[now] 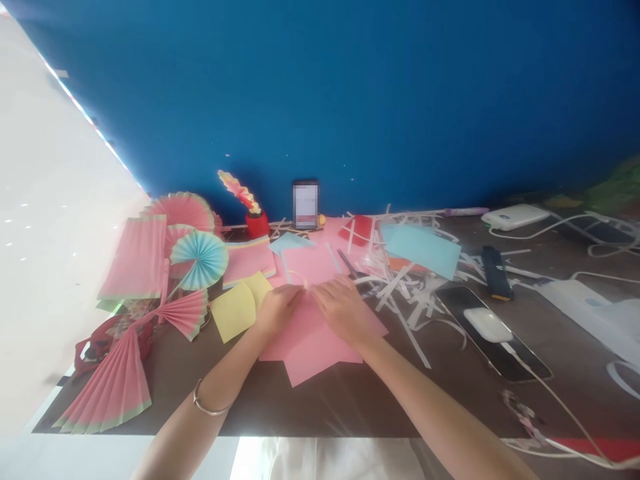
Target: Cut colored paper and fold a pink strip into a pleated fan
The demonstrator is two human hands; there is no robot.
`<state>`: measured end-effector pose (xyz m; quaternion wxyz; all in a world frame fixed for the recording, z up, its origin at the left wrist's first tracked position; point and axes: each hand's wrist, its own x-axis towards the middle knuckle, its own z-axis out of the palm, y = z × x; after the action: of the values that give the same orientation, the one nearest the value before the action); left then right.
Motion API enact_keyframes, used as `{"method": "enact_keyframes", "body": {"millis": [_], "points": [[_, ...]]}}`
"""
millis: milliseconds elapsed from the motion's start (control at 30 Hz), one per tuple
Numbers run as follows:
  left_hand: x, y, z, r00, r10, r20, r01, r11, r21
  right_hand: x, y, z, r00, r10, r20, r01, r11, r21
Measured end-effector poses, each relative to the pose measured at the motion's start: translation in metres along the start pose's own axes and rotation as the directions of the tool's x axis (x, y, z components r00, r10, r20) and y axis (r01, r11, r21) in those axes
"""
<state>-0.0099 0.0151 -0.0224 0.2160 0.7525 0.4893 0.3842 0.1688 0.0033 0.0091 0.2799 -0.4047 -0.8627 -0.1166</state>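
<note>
Over pink paper sheets (315, 343) in the middle of the desk, my two hands meet almost fingertip to fingertip. My left hand (281, 308) is closed, its fingers pinched together near a small pale sliver (305, 284) that shows between the hands. My right hand (341, 308) is also closed, fingers bent down toward the same spot. What either one grips is too small to tell. Yellow paper (234, 313) lies just left of my left hand. Behind my right hand, scissors (346, 262) rest among the paper.
Pleated paper fans (199, 259) crowd the left side. White paper strips (400, 293) are scattered to the right, beside blue paper (423, 248). A phone (465, 307) with a cabled white device lies farther right. Another phone (305, 205) leans upright at the blue wall, near a red pot (257, 225).
</note>
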Motion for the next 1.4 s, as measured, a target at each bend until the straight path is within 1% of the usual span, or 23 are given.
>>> {"method": "enact_keyframes", "body": {"millis": [67,167,267,367,500,633,833,1067,1167,1233,1333,1400], "points": [[-0.001,0.003,0.0,1.0,-0.012,0.003,0.012,1.0,-0.027,0.0,0.0,0.0,1.0,0.006,0.008,-0.006,1.0,0.004],[-0.002,0.007,0.001,0.995,-0.095,0.007,0.095,0.983,-0.155,0.0,0.0,-0.001,1.0,-0.007,0.012,0.007,1.0,-0.02],[-0.002,0.008,0.003,0.983,-0.182,0.027,0.182,0.938,-0.295,-0.001,0.0,-0.002,1.0,-0.016,0.01,0.016,1.0,-0.016],[-0.002,0.008,0.005,0.973,-0.227,0.029,0.222,0.901,-0.374,-0.002,0.001,-0.004,0.999,-0.033,0.006,0.033,0.999,0.0],[0.0,0.009,0.005,0.954,-0.291,0.067,0.289,0.841,-0.458,-0.003,0.002,-0.007,0.995,-0.095,0.028,0.095,0.995,0.002],[0.0,0.009,0.006,0.935,-0.346,0.077,0.34,0.813,-0.474,-0.003,0.002,-0.008,0.986,-0.154,0.063,0.154,0.988,0.014],[0.0,0.006,0.007,0.92,-0.387,0.055,0.368,0.811,-0.454,-0.004,0.0,-0.008,0.974,-0.21,0.085,0.212,0.977,-0.013],[0.0,0.004,0.008,0.907,-0.417,0.054,0.386,0.776,-0.498,-0.004,-0.003,-0.008,0.972,-0.228,0.058,0.23,0.973,-0.032],[0.0,0.006,0.007,0.904,-0.424,0.055,0.392,0.769,-0.504,-0.005,-0.003,-0.004,0.976,-0.216,0.032,0.217,0.976,-0.031],[0.0,0.008,0.007,0.901,-0.431,0.052,0.399,0.775,-0.489,-0.006,-0.002,-0.001,0.978,-0.207,0.009,0.208,0.978,-0.037],[0.0,0.01,0.005,0.9,-0.436,0.026,0.405,0.811,-0.423,-0.007,-0.001,0.004,0.974,-0.226,-0.028,0.224,0.973,-0.047],[-0.001,0.011,0.004,0.911,-0.413,0.006,0.384,0.843,-0.377,-0.007,0.0,0.006,0.97,-0.236,-0.057,0.234,0.971,-0.046]]}}
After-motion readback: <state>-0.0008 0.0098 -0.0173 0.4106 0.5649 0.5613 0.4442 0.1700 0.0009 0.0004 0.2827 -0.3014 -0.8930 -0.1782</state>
